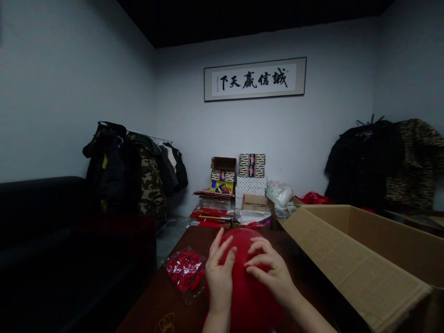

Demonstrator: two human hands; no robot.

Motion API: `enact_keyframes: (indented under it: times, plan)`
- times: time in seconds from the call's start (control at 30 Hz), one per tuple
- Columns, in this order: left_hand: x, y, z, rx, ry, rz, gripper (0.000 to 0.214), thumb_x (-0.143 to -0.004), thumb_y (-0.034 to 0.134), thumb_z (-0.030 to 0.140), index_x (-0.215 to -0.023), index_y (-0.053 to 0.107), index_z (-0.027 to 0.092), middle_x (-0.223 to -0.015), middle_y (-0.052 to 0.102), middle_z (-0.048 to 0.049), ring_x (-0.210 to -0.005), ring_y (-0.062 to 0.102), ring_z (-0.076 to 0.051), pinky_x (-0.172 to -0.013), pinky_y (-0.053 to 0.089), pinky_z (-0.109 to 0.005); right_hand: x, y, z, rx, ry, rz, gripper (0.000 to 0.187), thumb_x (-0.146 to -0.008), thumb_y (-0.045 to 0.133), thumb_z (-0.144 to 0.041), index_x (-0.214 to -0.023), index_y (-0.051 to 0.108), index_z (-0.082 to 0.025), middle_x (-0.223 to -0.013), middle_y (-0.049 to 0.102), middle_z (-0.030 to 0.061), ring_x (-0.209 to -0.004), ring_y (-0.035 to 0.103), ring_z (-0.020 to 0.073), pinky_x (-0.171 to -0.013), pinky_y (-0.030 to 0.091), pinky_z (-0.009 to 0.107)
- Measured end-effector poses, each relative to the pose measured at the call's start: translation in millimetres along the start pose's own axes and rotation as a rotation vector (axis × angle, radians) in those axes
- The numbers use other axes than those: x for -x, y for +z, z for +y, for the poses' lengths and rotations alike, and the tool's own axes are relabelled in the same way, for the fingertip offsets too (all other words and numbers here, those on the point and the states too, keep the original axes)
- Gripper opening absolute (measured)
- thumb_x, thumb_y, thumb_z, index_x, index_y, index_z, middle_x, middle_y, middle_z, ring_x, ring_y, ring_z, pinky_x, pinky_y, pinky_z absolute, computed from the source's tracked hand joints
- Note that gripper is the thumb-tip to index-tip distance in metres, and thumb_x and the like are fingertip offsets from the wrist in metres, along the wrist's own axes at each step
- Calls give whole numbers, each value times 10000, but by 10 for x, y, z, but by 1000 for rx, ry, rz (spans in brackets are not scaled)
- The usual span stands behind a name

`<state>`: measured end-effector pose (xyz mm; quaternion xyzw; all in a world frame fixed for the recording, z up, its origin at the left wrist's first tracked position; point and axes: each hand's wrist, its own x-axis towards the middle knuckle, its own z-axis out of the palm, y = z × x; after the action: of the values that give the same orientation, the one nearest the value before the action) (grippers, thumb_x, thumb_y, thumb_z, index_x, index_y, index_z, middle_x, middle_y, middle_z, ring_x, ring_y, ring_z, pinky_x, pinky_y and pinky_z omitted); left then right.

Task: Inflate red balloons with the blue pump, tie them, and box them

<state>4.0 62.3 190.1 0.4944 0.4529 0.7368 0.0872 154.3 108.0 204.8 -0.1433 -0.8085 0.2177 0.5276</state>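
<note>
Red balloon [248, 286], inflated, low centre of view, resting over dark wood bench [156, 296], right at camera edge. Left hand [218, 277] pressed on balloon's left side, fingers [222, 252] spread, curved over top, thumb touching skin. Right hand [272, 270] on upper right of balloon, fingers [258, 247] bent, tips pinching at surface near left hand's. Both hands gripping balloon, not closed round it. Clear bag of red pieces [185, 273] just left of left hand, flat on bench. Yellow rubber bands [166, 322] near bench's front edge. Open cardboard box [364, 259] at right, flap nr balloon. Stacked boxes [243, 182] & red packets at far wall, framed calligraphy [255, 79] above. Coats on rack [135, 166] far left.
</note>
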Motion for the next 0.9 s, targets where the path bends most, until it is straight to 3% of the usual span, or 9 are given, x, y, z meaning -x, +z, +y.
enact_keyframes:
  times: [0.17, 0.23, 0.4, 0.67, 0.77, 0.9]
  plan:
    - [38, -48, -33, -271, 252, -311, 447, -657, 703, 425, -1084, 651, 305, -1420, 416, -75, -1327, 298, -326, -1051, 235, -599, 2, -31, -8, 5, 74, 104, 65, -747, 641, -343, -744, 681, -292, -898, 577, 21, -1043, 494, 210, -940, 394, 414]
    - [53, -51, 11, -446, 347, -366, 477, -643, 726, 375, -1107, 630, 326, -1440, 383, -64, -1345, 251, -340, -1038, 165, -663, -14, -19, -20, 12, 109, 103, 63, -738, 650, -350, -730, 679, -294, -896, 579, 17, -1022, 496, 204, -929, 395, 403]
    - [62, -14, 128, -681, 487, -292, 319, -759, 597, 192, -1056, 641, 299, -1389, 459, -52, -1325, 309, -288, -1043, 162, -664, -59, -14, -84, 129, 111, 54, 88, -753, 637, -343, -692, 663, -287, -890, 591, 8, -990, 489, 187, -912, 386, 379]
    - [40, -4, 229, -739, 618, -288, 264, -757, 574, 156, -970, 659, 286, -1300, 555, -31, -1284, 374, -269, -1063, 156, -636, -122, -146, -170, 266, 105, -168, 144, -808, 552, -350, -727, 627, -258, -979, 607, 18, -1094, 453, 204, -995, 328, 416]
    - [18, -6, 277, -730, 625, -334, 260, -743, 579, 145, -941, 662, 292, -1290, 564, -15, -1282, 376, -267, -1070, 122, -637, -151, -181, -194, 319, 102, -219, 117, -764, 602, -336, -690, 602, -246, -975, 608, 19, -1114, 450, 222, -1033, 279, 459]
    - [-7, 29, 262, -650, 529, -300, 198, -749, 594, 169, -892, 666, 286, -1268, 582, -14, -1263, 404, -257, -1063, 165, -634, -160, -174, -236, 302, 73, -183, 174, -840, 477, -287, -755, 626, -258, -974, 604, 14, -1086, 465, 187, -1019, 290, 426]
